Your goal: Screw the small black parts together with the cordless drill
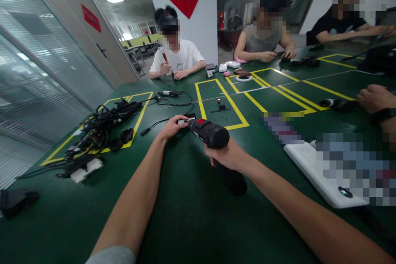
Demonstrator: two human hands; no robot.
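Note:
My right hand (224,154) is wrapped round the grip of a black cordless drill (213,133) with a red mark on top. The drill points forward and left, its tip reaching the small black device with a pale label (192,116) under my left hand. My left hand (171,128) has its fingers closed on that device, steadying it on the green table. The exact contact of the drill tip is too small to make out. Beside my left hand lies a thin black cable (153,126) with a plug.
Tangled black cables and adapters (102,126) fill the left side within yellow tape. A small dark part (221,107) lies ahead in a taped box. A white device (321,175) sits at the right. Several people work round the table (185,214), one hand (377,101) close at right.

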